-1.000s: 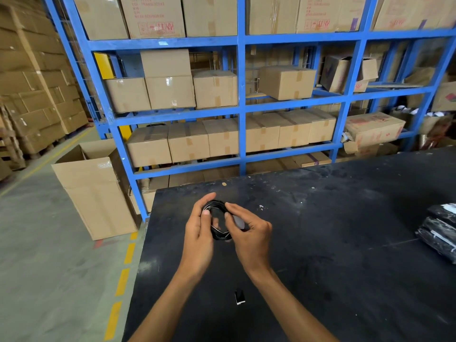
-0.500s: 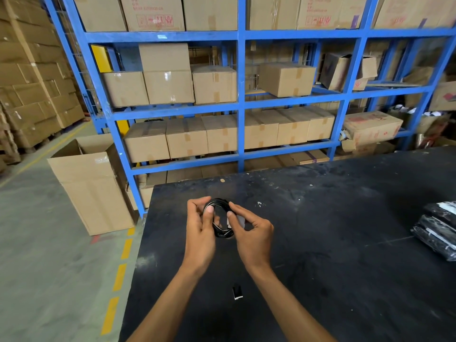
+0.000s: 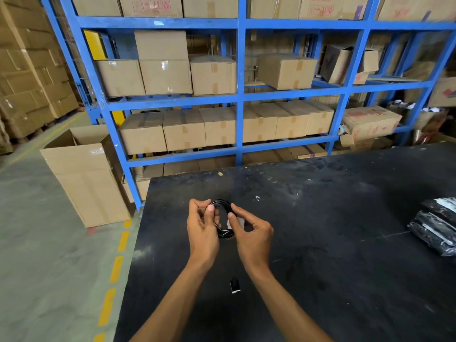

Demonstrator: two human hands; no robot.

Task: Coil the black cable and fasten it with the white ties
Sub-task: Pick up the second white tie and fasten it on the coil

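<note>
A small coil of black cable (image 3: 223,205) is held upright above the black table (image 3: 333,243), between both hands. My left hand (image 3: 202,233) grips the coil's left side with thumb and fingers curled round it. My right hand (image 3: 251,235) pinches the coil's right side, where a bit of white tie (image 3: 238,222) shows under the thumb. The lower part of the coil is hidden between the hands.
A small black and white piece (image 3: 235,285) lies on the table between my forearms. Black wrapped bundles (image 3: 436,228) lie at the table's right edge. Blue shelving (image 3: 240,99) with cardboard boxes stands behind; an open carton (image 3: 86,178) sits on the floor at left.
Both hands stay on the coil and have shifted slightly; the fingers have adjusted their hold on the cable. The view has tilted a little.
</note>
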